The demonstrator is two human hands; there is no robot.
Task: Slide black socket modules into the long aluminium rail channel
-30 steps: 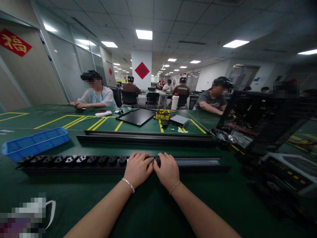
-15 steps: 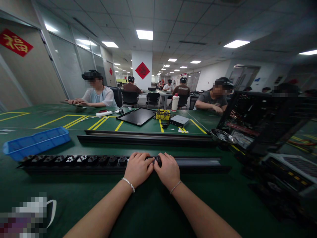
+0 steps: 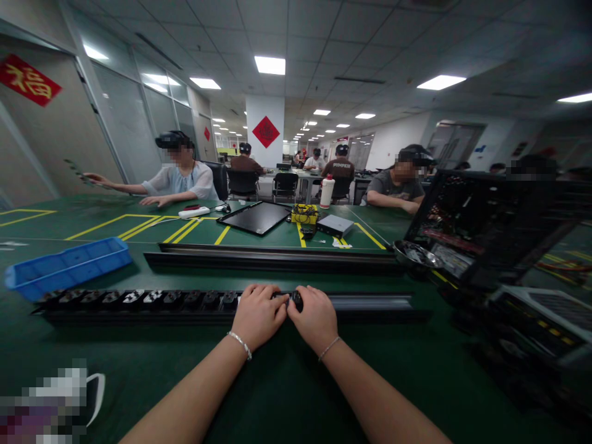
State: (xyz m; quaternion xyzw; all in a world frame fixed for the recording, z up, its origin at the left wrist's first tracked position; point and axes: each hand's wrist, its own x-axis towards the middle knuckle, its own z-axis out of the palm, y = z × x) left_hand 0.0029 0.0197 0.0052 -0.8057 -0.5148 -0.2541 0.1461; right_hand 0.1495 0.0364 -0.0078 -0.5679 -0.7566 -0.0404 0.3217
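Observation:
A long black channel rail point(image 3: 379, 317) lies crosswise on the green table in front of me. Several black socket-like modules point(image 3: 173, 300) sit in a row along its left part, and its right part shows a bare grey inside. My left hand point(image 3: 259, 317) is closed over the middle of the rail, just right of that row. Beside it, my right hand point(image 3: 315, 317) pinches a small black module point(image 3: 296, 300) at the rail. The thumbs nearly meet there. My fingers hide most of the piece and whatever lies beneath the left palm.
A second black rail point(image 3: 277, 259) lies parallel behind. A blue bin point(image 3: 69, 265) stands left; a metal bowl point(image 3: 416, 254) and an open computer case point(image 3: 481, 228) stand right. Farther back are a dark flat panel point(image 3: 254, 217), a grey box point(image 3: 335, 226) and co-workers.
My hands stay at the same spot on the rail, with only a tiny shift of the right one. The co-worker at left has stretched an arm outward, holding a strip-like item.

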